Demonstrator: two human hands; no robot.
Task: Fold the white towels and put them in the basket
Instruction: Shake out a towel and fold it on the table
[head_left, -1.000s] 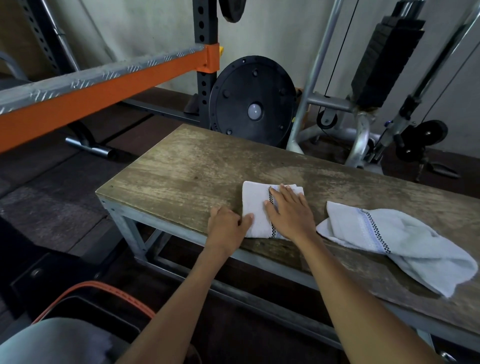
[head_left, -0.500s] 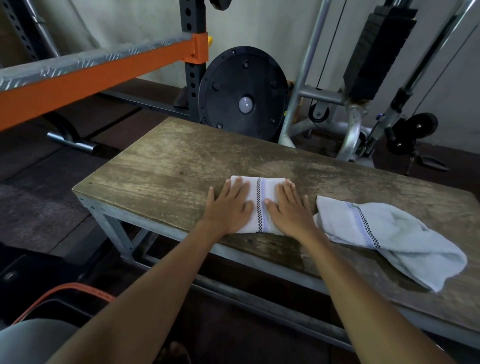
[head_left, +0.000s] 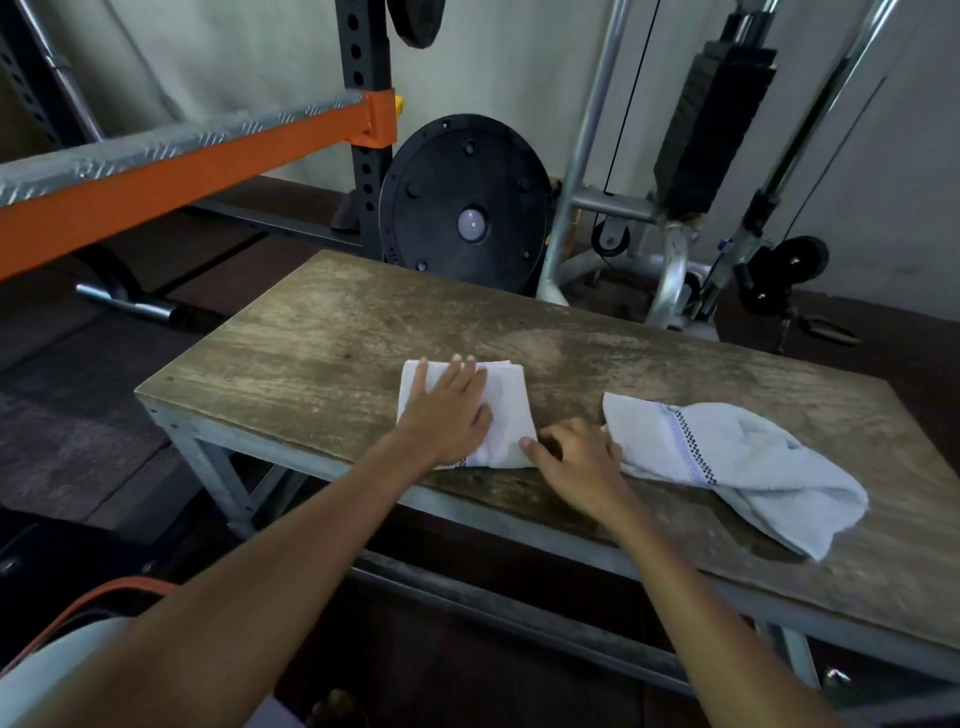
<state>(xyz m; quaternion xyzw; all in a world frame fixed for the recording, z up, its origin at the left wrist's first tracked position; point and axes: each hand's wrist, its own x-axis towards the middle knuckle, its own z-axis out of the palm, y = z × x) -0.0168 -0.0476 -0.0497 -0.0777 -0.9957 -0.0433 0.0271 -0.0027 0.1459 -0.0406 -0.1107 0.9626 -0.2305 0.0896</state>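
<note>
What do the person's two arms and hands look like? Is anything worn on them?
Both forearms are bare up to the picture's edge: no sleeves show. The left hand and the right hand wear no gloves. No watch, bracelet or ring can be seen. The fingernails look short and unpainted.

Both forearms are bare, with no sleeves. The left hand (head_left: 447, 415) and right hand (head_left: 576, 462) wear no gloves or rings.

Folded white towel (head_left: 506, 415) lies flat; second towel (head_left: 737, 467) (striped border) crumpled.
</note>
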